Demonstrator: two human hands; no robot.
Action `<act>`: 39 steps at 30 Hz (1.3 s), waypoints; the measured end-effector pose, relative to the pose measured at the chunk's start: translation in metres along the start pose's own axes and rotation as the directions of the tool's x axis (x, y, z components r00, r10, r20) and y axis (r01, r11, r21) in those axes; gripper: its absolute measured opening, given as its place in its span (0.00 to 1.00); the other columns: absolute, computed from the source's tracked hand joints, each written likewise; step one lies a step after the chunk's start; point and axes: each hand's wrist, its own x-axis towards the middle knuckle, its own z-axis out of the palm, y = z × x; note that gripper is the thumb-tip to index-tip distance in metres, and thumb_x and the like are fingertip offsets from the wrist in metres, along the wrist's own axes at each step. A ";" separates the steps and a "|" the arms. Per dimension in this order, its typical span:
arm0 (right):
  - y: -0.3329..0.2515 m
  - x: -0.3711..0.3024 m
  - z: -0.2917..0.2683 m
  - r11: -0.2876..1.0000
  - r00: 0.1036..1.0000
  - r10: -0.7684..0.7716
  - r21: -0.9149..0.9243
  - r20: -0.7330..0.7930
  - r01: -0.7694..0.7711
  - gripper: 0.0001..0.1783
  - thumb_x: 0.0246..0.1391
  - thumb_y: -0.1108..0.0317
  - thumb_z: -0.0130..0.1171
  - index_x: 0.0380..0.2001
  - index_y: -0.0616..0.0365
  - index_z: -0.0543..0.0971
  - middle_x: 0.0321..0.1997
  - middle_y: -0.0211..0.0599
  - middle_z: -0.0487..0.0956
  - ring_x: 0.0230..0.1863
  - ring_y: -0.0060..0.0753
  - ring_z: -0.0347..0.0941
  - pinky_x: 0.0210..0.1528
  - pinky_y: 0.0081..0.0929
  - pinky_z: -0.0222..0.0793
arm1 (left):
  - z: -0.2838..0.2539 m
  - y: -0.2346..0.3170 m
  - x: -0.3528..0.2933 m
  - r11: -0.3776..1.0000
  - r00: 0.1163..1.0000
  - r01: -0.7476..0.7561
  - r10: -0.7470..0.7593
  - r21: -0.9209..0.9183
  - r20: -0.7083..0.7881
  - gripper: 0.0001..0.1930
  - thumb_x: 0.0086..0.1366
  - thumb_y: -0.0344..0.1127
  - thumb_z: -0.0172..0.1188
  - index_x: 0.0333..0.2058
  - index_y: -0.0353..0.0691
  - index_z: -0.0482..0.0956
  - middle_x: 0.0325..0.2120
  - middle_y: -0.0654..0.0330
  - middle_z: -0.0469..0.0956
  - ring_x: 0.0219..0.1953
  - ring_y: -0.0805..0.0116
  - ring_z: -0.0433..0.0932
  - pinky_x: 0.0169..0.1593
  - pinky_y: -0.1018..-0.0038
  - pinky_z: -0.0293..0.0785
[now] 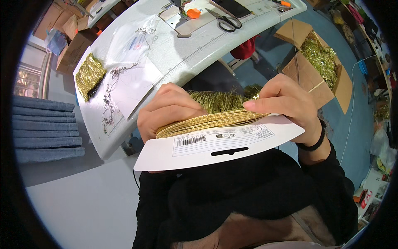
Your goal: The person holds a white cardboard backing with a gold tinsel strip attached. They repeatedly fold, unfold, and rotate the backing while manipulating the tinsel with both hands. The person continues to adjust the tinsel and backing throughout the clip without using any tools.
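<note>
In front of my chest I hold a white hang card [195,159] with a barcode and a dark slot near its lower edge. Layers of gold braided fringe trim [215,124] lie bundled along the card's far side, with shiny gold strands [217,101] showing beyond them. My left hand [172,110] is closed around the left end of the bundle, its fingers curled. At the right end, my right hand [288,101] pinches the trim and card, with the thumb and fingers on the braid. The card's underside is hidden.
A white sewing table [178,62] spans the far side, carrying black scissors [224,20], a phone [232,7], loose threads [110,95] and a gold fringe bundle [90,76]. To the right, an open cardboard box [342,89] holds gold fringe [319,62]. Folded blue fabric [47,128] is at left.
</note>
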 end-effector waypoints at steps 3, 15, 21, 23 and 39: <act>0.000 0.000 0.001 0.999 0.999 0.009 -0.031 -0.053 -0.011 0.18 0.48 0.65 0.75 0.43 0.58 0.86 0.36 0.36 0.77 0.34 0.32 0.74 0.33 0.26 0.66 | 0.002 0.000 -0.001 1.000 1.000 0.019 -0.019 -0.004 -0.010 0.25 0.54 0.57 0.75 0.30 0.35 0.88 0.27 0.58 0.85 0.31 0.67 0.78 0.37 0.70 0.70; 0.010 -0.002 -0.004 0.991 0.990 -0.084 -0.112 -0.112 0.071 0.23 0.42 0.64 0.80 0.41 0.59 0.82 0.38 0.40 0.78 0.35 0.34 0.76 0.33 0.26 0.71 | 0.002 -0.008 0.001 0.986 0.996 -0.091 0.091 -0.139 -0.011 0.21 0.53 0.49 0.76 0.33 0.34 0.88 0.32 0.56 0.86 0.33 0.67 0.79 0.38 0.69 0.69; 0.011 -0.006 -0.005 0.985 0.988 -0.073 -0.167 -0.137 0.050 0.22 0.43 0.63 0.80 0.40 0.59 0.82 0.37 0.40 0.78 0.36 0.36 0.78 0.34 0.27 0.72 | 0.005 -0.006 0.003 0.988 0.993 -0.115 0.111 -0.100 -0.041 0.20 0.55 0.48 0.75 0.34 0.34 0.88 0.31 0.57 0.86 0.32 0.68 0.78 0.39 0.70 0.69; 0.011 -0.007 -0.005 0.978 0.983 -0.084 -0.203 -0.163 0.050 0.22 0.43 0.63 0.79 0.40 0.59 0.82 0.36 0.40 0.79 0.36 0.36 0.78 0.34 0.27 0.72 | 0.006 -0.001 0.004 0.997 0.997 -0.048 0.044 -0.052 -0.069 0.20 0.56 0.49 0.74 0.35 0.35 0.89 0.30 0.58 0.85 0.32 0.68 0.78 0.39 0.70 0.70; 0.010 -0.015 -0.002 0.990 0.976 -0.011 -0.140 -0.219 -0.020 0.22 0.42 0.64 0.82 0.39 0.56 0.82 0.36 0.37 0.78 0.34 0.30 0.75 0.31 0.23 0.66 | 0.013 0.002 0.010 0.985 0.989 -0.123 0.131 0.118 -0.067 0.23 0.46 0.46 0.82 0.40 0.42 0.90 0.28 0.66 0.78 0.30 0.71 0.73 0.36 0.74 0.68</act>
